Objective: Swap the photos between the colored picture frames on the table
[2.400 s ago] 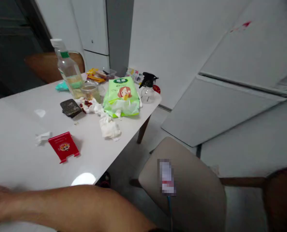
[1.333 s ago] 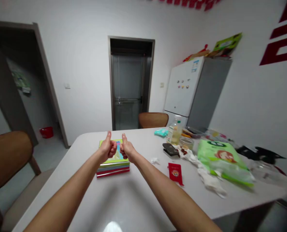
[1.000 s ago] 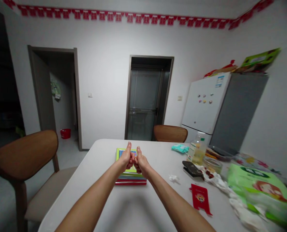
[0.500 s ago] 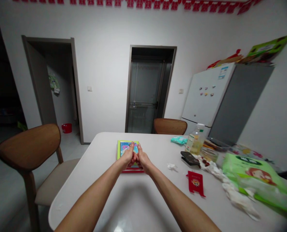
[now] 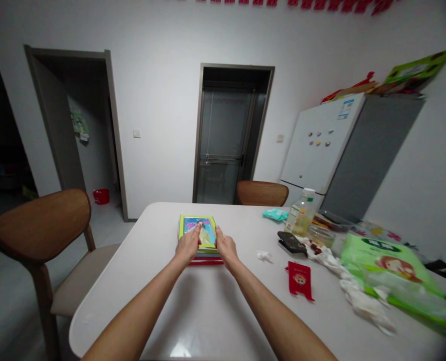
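books (image 5: 197, 231) stacked on the table (image 5: 106, 301), wipes packet (image 5: 388, 271) right of them.

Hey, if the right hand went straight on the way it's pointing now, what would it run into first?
The top book of the stack, most likely: the right hand points up and left, and its fingers seem already at that book's right edge, though depth is hard to judge here.
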A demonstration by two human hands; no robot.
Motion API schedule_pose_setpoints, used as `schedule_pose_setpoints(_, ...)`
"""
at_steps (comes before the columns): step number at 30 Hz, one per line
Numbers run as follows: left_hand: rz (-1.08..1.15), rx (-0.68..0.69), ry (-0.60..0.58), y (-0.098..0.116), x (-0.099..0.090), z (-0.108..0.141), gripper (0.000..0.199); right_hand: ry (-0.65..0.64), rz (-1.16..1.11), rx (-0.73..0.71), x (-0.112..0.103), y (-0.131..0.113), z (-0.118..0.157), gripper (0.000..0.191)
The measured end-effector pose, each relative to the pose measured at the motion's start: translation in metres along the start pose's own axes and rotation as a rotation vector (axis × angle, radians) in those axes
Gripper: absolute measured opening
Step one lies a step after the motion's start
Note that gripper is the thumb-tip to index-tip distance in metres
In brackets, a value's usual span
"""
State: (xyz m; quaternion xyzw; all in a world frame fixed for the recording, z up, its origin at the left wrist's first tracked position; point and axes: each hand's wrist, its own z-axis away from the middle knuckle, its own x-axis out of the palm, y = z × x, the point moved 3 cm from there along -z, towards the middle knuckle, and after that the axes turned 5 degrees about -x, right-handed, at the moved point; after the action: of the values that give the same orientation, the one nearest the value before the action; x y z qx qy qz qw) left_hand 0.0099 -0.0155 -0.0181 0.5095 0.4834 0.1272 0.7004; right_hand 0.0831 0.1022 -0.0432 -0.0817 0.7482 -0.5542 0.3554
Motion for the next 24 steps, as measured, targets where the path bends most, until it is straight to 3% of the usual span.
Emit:
schedule_pose_setpoints(3,-0.122,0.047,0.150,-0.017,-0.006,0.002,0.031,0.089,0.154,0.020,-0.014,0.012,-0.004,0.040)
schedule_pose_setpoints(8,-0.226,0.061,0.179,-0.041,0.005,0.003,0.042,0.119,0.206,0.064,-0.012,0.026,0.003,0.042)
schedule_pose_setpoints(12,-0.172,0.090,0.177,-0.044,0.012,0.007,0.043,0.202,0.122,0.035,-0.012,0.019,0.007,0.038)
schedule_pose_setpoints(17,0.049,0.166,0.053,-0.031,0.019,0.021,0.046,0.352,-0.056,-0.043,-0.032,-0.006,0.013,0.044)
schedule_pose_setpoints(19,0.179,0.192,-0.016,-0.019,0.022,0.028,0.046,0.400,-0.154,-0.143,-0.046,-0.018,0.027,0.044)
schedule_pose_setpoints(21,0.322,0.208,-0.073,-0.004,0.021,0.038,0.046,0.432,-0.251,-0.321,-0.062,-0.029,0.052,0.044)
schedule_pose_setpoints(24,0.532,0.207,-0.133,0.017,0.013,0.060,0.050,0.358,-0.100,-0.541,-0.081,-0.038,0.106,0.038)
